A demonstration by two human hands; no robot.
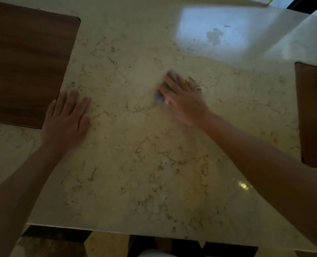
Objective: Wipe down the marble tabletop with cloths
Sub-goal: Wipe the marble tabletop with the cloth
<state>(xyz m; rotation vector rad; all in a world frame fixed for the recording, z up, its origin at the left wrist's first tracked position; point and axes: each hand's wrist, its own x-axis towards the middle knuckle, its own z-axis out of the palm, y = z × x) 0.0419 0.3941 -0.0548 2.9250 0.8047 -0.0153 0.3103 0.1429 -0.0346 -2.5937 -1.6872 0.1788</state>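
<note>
The cream marble tabletop [139,164] with brown veins fills the view. My right hand [181,97] lies flat near the table's middle, fingers spread, pressing a small pale cloth [158,99] against the marble; the hand is blurred. Only the cloth's edges show around my fingers, a bluish corner at the left and light folds at the top and right. My left hand [66,117] rests palm down on the bare marble to the left, fingers apart, holding nothing.
A dark wooden placemat [24,62] lies at the left, just beyond my left fingertips. A second wooden mat [313,112] lies at the right edge. A dull smudge [214,36] shows in the window reflection at the far right. The table's near edge [135,233] runs along the bottom.
</note>
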